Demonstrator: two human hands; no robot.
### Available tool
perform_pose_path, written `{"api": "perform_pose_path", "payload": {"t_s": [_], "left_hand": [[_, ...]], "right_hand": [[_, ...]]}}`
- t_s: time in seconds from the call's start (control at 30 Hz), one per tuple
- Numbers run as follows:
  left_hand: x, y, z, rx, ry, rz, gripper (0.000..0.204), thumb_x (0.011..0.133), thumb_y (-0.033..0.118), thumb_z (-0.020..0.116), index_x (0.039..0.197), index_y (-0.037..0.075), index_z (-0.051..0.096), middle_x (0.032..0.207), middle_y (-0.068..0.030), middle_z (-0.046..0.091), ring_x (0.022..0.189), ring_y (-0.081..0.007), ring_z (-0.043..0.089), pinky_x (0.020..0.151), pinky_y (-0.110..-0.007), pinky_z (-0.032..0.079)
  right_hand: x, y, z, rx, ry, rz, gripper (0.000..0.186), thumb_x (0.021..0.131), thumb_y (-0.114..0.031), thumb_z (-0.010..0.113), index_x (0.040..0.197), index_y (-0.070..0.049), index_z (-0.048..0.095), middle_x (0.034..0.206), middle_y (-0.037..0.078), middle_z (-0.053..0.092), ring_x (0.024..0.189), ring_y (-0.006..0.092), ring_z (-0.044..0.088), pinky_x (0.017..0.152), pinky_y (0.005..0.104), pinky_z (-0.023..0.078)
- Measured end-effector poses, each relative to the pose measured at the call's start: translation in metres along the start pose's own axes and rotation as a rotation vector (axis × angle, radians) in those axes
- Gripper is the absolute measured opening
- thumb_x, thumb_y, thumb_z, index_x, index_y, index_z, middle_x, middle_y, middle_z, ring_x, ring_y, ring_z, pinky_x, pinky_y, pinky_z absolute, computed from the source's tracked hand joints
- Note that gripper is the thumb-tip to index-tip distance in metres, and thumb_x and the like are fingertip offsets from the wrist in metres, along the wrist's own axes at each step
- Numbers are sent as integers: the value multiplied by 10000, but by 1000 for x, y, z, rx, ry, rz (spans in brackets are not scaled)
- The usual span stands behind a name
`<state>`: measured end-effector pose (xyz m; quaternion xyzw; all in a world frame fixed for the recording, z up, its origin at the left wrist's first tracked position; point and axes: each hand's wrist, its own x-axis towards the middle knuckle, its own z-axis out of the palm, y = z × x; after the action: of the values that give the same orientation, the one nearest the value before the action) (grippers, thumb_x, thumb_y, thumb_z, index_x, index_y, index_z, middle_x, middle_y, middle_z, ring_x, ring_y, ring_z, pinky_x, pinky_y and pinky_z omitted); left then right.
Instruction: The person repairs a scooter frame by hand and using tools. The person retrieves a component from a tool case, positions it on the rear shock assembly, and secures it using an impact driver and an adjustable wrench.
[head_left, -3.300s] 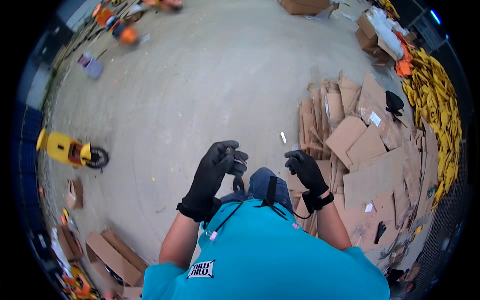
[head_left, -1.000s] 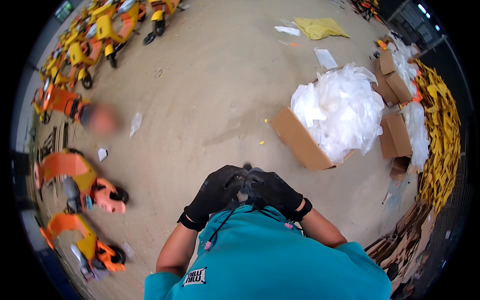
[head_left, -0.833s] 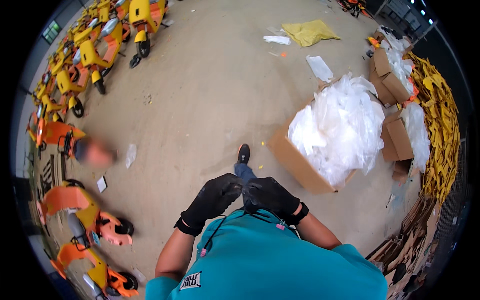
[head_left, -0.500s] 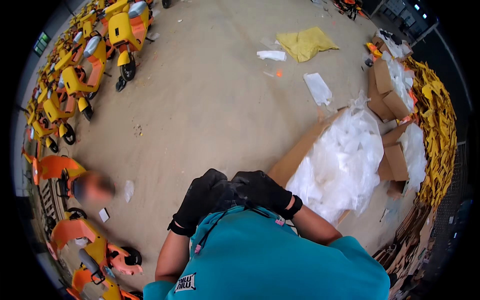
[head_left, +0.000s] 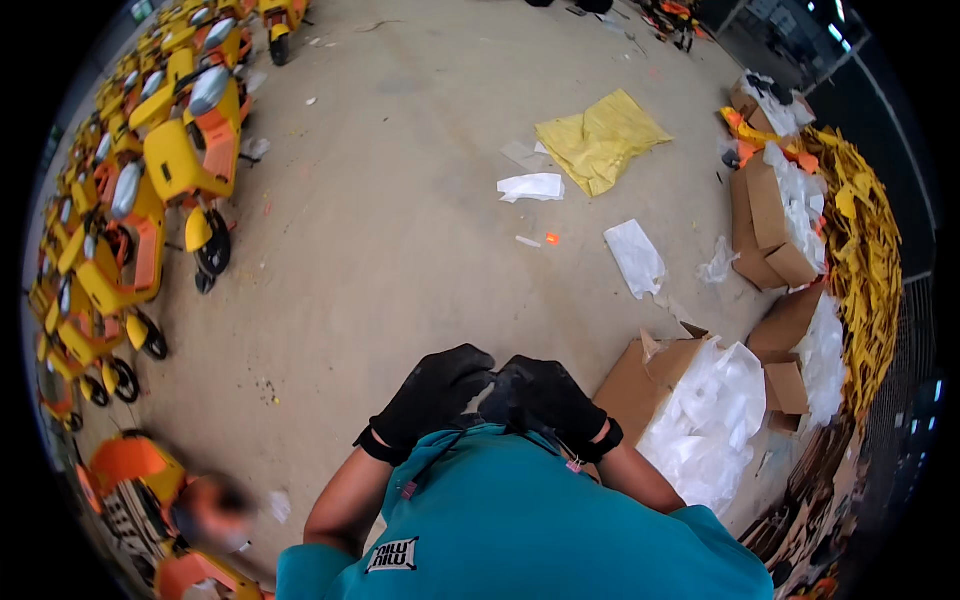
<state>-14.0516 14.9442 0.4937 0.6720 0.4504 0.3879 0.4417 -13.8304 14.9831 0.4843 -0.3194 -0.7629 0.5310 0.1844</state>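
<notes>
My left hand (head_left: pixel 430 397) and my right hand (head_left: pixel 547 400), both in black gloves with dark bands at the wrists, are close together in front of my teal top (head_left: pixel 570 520). The fingers of each are curled inward. A small greyish patch shows in the narrow gap between them; whether it is a held item or part of my clothing cannot be made out. Nearest to the right hand stands a cardboard box (head_left: pixel 643 385) filled with white plastic wrapping (head_left: pixel 703 425).
Yellow and orange scooters (head_left: pixel 190 160) line the left, with a blurred person (head_left: pixel 215 510) low among them. A yellow sheet (head_left: pixel 603 140) and white sheets (head_left: pixel 635 257) lie on the concrete floor (head_left: pixel 400 220). More boxes (head_left: pixel 765 215) and a yellow heap (head_left: pixel 855 260) stand right.
I have moved forward: the scooters, floor sheets and boxes sit lower in the picture. My gloved hands are slightly farther apart, still before my body.
</notes>
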Motion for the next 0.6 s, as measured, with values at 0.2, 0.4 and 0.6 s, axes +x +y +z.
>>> {"api": "perform_pose_path", "payload": {"t_s": [0.2,0.4,0.6], "left_hand": [[177,-59,-87,-40,-124,-65,250,830,59,685,1075,33,641,942,-111,659,769,-214,655,705,-311,529],[372,-120,-176,-17,-45,-80,158,899,64,628,1048,15,611,886,-104,640,682,-198,621,626,-316,497],[548,-136,-268,33,13,-97,141,913,68,590,1046,22,600,886,-132,641,777,-247,640,691,-353,500]], "right_hand": [[155,23,-96,-202,144,-14,186,769,-162,660,907,-54,597,826,126,568,744,302,595,637,397,483],[343,79,-212,-92,272,78,130,853,-128,622,927,-25,596,817,119,602,732,245,615,654,345,484],[511,95,-339,332,244,134,186,918,-108,592,1076,-14,619,873,84,667,818,118,629,708,298,493]]}}
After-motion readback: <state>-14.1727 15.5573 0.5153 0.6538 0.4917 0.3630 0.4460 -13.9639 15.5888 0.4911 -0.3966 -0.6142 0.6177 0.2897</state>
